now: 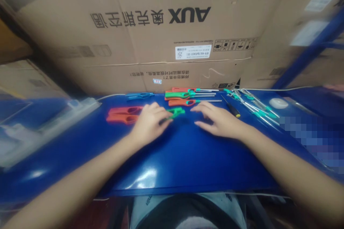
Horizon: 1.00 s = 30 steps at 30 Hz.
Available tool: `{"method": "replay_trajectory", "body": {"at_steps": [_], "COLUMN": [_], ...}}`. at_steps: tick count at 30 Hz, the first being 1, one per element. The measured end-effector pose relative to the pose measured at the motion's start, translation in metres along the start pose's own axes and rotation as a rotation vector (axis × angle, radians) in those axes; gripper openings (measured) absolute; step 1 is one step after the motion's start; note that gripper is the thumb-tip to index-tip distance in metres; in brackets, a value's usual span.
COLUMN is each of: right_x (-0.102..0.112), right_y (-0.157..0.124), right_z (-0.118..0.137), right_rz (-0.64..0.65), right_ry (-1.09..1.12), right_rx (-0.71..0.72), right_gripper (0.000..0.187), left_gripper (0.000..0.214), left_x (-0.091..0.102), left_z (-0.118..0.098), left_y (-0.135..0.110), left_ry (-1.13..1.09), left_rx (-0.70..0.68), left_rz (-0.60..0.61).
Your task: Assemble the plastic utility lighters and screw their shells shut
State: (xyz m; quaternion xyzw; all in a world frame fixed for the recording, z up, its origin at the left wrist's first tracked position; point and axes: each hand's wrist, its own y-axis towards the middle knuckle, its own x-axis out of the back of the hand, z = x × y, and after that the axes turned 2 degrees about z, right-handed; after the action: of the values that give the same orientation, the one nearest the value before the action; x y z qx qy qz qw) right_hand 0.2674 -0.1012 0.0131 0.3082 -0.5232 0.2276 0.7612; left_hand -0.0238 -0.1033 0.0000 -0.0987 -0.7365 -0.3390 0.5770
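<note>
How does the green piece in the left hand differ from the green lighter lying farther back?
The left hand holds the green piece and partly hides it; the green lighter lies untouched by either hand. The green piece's visible end shows no metal rod; the green lighter has one pointing right. Both have green bodies.
</note>
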Motion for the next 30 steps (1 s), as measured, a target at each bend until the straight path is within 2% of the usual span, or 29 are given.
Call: {"method": "replay_trajectory", "body": {"at_steps": [2, 5, 8, 12, 16, 18, 22, 26, 30], "right_x": [-0.004, -0.013, -0.021, -0.021, -0.010, -0.005, -0.001, 0.000, 0.000], "right_y": [0.000, 0.001, 0.004, 0.004, 0.000, -0.001, -0.002, 0.000, 0.001], "right_z": [0.010, 0.014, 0.009, 0.000, -0.004, -0.007, -0.013, -0.016, -0.016], "right_rz": [0.043, 0.144, 0.229, 0.235, 0.264, 0.278, 0.278, 0.266, 0.161], "right_ry": [0.046, 0.060, 0.106, 0.175, 0.150, 0.127, 0.073, 0.037, -0.045], "right_rx": [0.084, 0.157, 0.214, 0.181, 0.075, 0.031, -0.002, -0.008, 0.038], "right_gripper": [0.037, 0.026, 0.014, 0.003, 0.005, 0.006, 0.009, 0.033, 0.034], "left_gripper": [0.021, 0.016, 0.013, 0.021, 0.046, 0.052, 0.047, 0.044, 0.041], "left_x": [-0.007, -0.017, -0.025, -0.029, -0.034, -0.038, -0.042, -0.041, -0.042], "left_z": [-0.017, -0.032, -0.036, -0.032, -0.023, -0.019, -0.011, -0.007, -0.005], "left_y": [-0.004, -0.008, -0.010, -0.007, -0.004, -0.003, -0.002, 0.000, 0.001], "left_ry": [-0.084, -0.223, -0.312, -0.351, -0.381, -0.409, -0.439, -0.426, -0.416], "left_rx": [-0.092, -0.157, -0.202, -0.231, -0.182, -0.126, -0.080, -0.078, -0.066], "left_rz": [0.051, 0.103, 0.142, 0.136, 0.094, 0.092, 0.088, 0.106, 0.114]}}
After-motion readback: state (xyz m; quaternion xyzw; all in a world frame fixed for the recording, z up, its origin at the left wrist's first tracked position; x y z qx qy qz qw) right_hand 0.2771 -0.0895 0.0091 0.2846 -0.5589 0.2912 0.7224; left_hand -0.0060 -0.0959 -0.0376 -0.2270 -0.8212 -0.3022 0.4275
